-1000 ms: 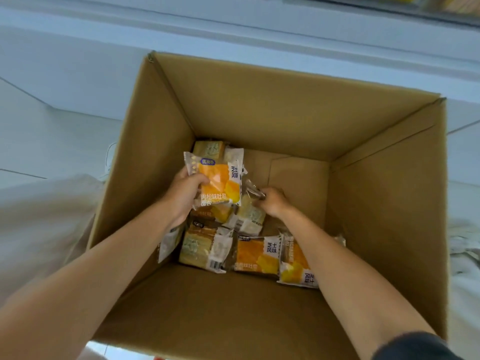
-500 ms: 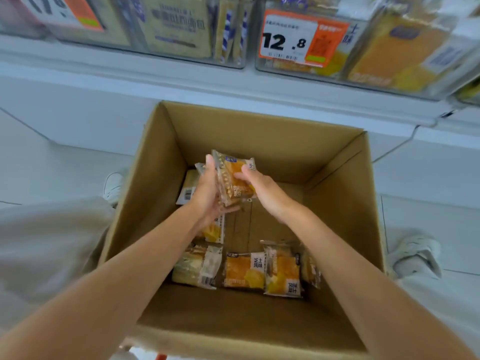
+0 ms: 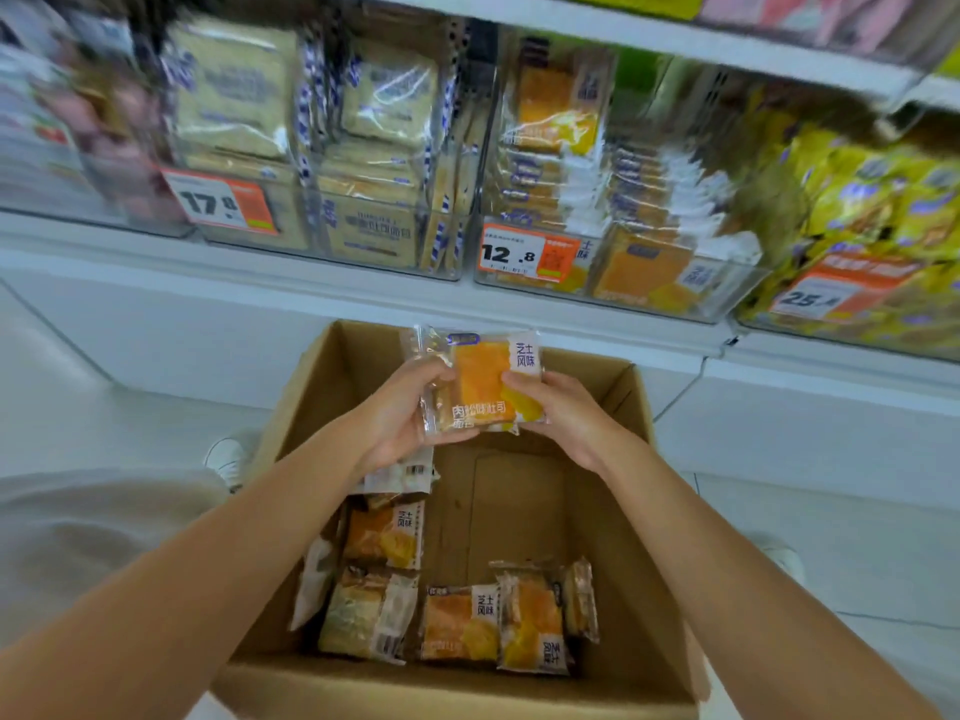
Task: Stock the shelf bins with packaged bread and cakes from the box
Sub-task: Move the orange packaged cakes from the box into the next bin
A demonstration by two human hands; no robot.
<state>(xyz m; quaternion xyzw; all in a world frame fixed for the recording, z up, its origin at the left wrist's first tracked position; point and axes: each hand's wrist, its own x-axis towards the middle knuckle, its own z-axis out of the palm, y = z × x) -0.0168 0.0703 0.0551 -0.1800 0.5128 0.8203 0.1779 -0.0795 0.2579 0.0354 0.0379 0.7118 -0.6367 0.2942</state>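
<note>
Held orange bread packet (image 3: 480, 384) above the box (image 3: 519, 511), left hand (image 3: 400, 420) and right hand (image 3: 563, 415) each curled round a side edge; label upward, probably for matching with the blurred bin (image 3: 649, 275) beyond the box.

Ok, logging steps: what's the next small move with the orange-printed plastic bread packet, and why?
Probably raise the orange-printed plastic bread packet, gripped by the left hand and right hand, to the clear plastic bin tagged 12.8; it holds matching packets.
</note>
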